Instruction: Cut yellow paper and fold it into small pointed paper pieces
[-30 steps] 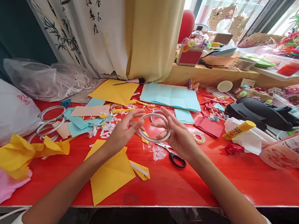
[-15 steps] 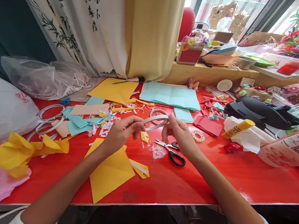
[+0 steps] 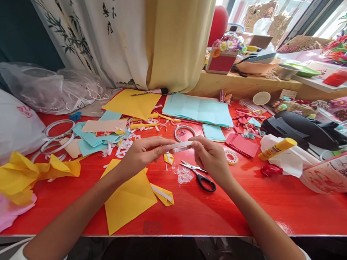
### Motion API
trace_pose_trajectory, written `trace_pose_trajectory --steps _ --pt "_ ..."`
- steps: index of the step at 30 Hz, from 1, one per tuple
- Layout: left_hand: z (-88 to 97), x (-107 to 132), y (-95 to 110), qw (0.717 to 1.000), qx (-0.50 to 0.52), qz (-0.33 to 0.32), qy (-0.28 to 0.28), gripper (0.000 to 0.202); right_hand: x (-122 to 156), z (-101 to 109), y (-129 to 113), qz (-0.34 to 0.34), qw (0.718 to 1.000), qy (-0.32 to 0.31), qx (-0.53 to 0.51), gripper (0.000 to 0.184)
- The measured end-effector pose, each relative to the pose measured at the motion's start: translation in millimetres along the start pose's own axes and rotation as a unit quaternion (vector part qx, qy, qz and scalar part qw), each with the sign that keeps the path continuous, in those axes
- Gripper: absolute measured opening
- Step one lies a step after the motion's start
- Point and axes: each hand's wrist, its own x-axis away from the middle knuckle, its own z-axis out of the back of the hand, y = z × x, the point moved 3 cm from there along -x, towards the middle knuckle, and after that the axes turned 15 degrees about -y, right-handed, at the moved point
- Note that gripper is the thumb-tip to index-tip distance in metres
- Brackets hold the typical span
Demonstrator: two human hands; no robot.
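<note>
Both my hands hold a thin white tape roll [image 3: 180, 146] edge-on above the red table [image 3: 245, 215]. My left hand [image 3: 143, 151] pinches its left side with fingers pressed together. My right hand [image 3: 212, 157] is curled round its right side. Small scissors [image 3: 201, 178] with black handles lie just below my right hand. A folded yellow paper [image 3: 128, 200] rests under my left wrist. Another tape ring [image 3: 184, 133] lies flat just behind the held roll.
Paper scraps, blue sheets [image 3: 199, 110] and yellow sheets [image 3: 133, 103] litter the back of the table. A yellow glue stick [image 3: 277, 149], a black tool [image 3: 305, 128], plastic bags [image 3: 8, 121] and crumpled yellow paper [image 3: 22, 174] surround the work spot. Several tape rings [image 3: 57, 135] lie at left.
The tape roll, held facing me a second ago, has tipped flat and is now edge-on. Both hands have closed in on it and dropped slightly.
</note>
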Motion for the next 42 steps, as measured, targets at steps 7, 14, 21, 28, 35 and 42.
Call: trace_pose_trajectory --steps 7,14,21,28,35,42 --pt "-2.8 -1 4 0.999 -0.001 0.027 -0.030 0.020 2 2 -1 0.057 0.989 0.010 0.138 0.037" --pt "-2.4 -1 1 0.998 0.031 0.024 -0.041 0.020 5 1 -10 0.103 0.954 0.025 0.280 0.036" --pt "-7.1 -1 -5 0.998 0.036 0.020 -0.052 0.034 5 1 -8 0.128 0.916 0.049 0.377 0.045" --pt "-8.9 -2 -3 0.998 0.042 0.025 -0.045 0.022 5 2 -7 0.127 0.914 0.048 0.383 0.044" --pt "-8.8 -1 -7 0.997 0.061 0.024 -0.043 0.032 5 1 -7 0.129 0.905 0.036 0.403 0.046" --pt "-7.5 -1 -7 0.996 0.078 0.020 -0.047 0.021 5 1 -9 0.128 0.903 0.037 0.409 0.046"
